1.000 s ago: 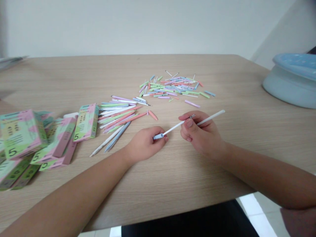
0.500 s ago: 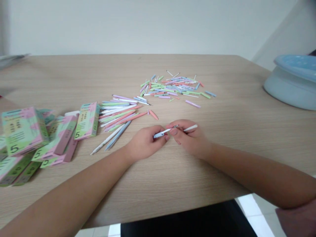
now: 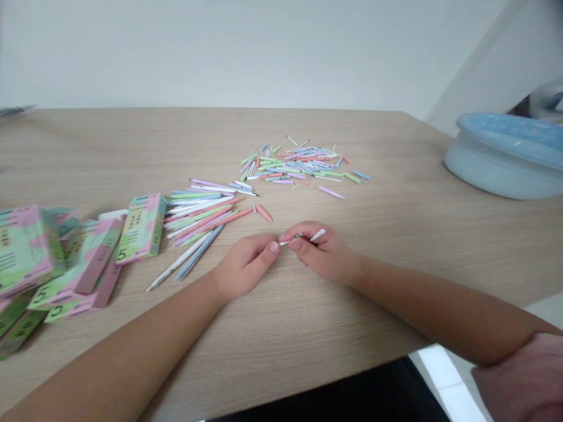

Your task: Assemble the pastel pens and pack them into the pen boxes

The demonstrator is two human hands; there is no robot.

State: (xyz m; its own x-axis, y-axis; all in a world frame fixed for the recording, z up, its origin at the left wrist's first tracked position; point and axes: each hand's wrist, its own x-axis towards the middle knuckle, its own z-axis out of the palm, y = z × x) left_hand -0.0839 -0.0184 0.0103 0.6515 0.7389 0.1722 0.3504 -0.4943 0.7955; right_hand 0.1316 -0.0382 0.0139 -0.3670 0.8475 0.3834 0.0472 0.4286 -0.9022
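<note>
Head view: at the left, patterned boxes (image 3: 26, 249) lie heaped on the table (image 3: 264, 351), one flat box (image 3: 141, 227) at their right touching or nearly touching a row of pastel pens (image 3: 202, 211), with an orange piece (image 3: 264, 212) just right of those. Next, the left hand (image 3: 246, 266) is closed, thumb against fingers, at the left end of a thin white refill (image 3: 285, 242) – what else it grips is hidden – while the right hand (image 3: 328, 255) pinches the refill near its metal tip, a white stick (image 3: 317, 235) poking out of the same grip. Beyond the hands lie scattered pen parts (image 3: 299, 164), and a blue-topped tub (image 3: 505, 167) sits at the far right
</note>
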